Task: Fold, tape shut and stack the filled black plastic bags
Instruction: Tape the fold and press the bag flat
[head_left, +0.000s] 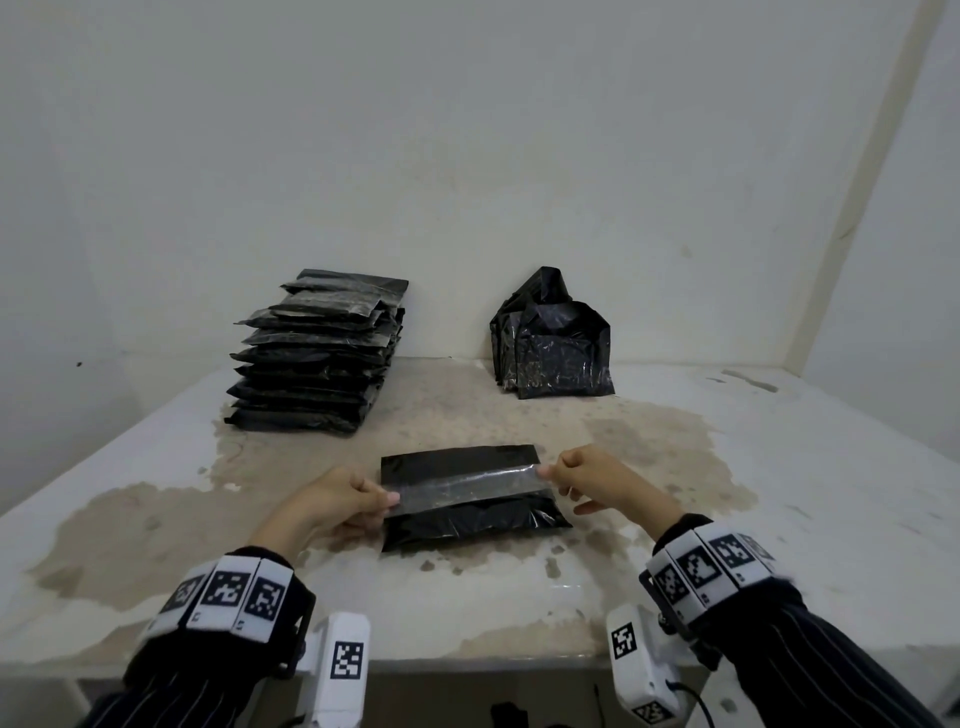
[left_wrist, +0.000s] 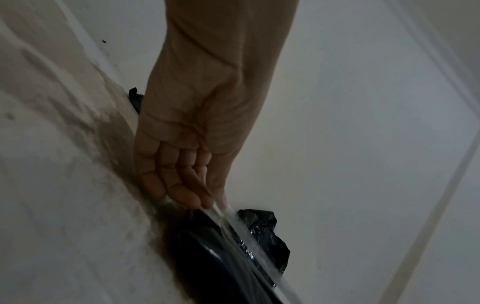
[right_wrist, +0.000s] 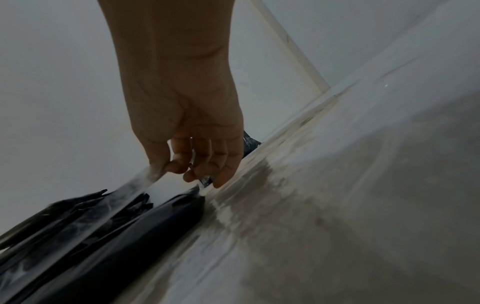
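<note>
White walls behind, and our table (head_left: 779, 467) is white too, with brown stains across the middle. Landmark is the bag (head_left: 467, 525) lying flat on the table in front of us, its flap folded over.

Far left of the bag, back by the wall: stack (head_left: 317, 358) of flat sealed black bags, roughly ten high, a bit uneven.

Just left of the bag: our left hand (head_left: 332, 506). Thumb and fingers are pinched on the left end of the tape (head_left: 462, 486), a clear strip. In the left wrist view the fingers (left_wrist: 182, 185) are curled down onto the strip's end right at the bag's edge.

The tape runs left to right across the bag, stretched between both hands, over the flap. We can't tell whether it's touching the plastic yet.

Just right of the bag: our right hand (head_left: 597, 483). Thumb and forefinger pinch the right end of the tape; the other fingers hang loosely curled below. The right wrist view shows the same pinch, strip taut from the fingertips (right_wrist: 176, 166) down toward the bag.

Behind the bag and to its right, against the wall: pile (head_left: 553, 343) of filled black bags standing upright, tops loose and crumpled.

Striped sleeves and marker bands on both wrists.
</note>
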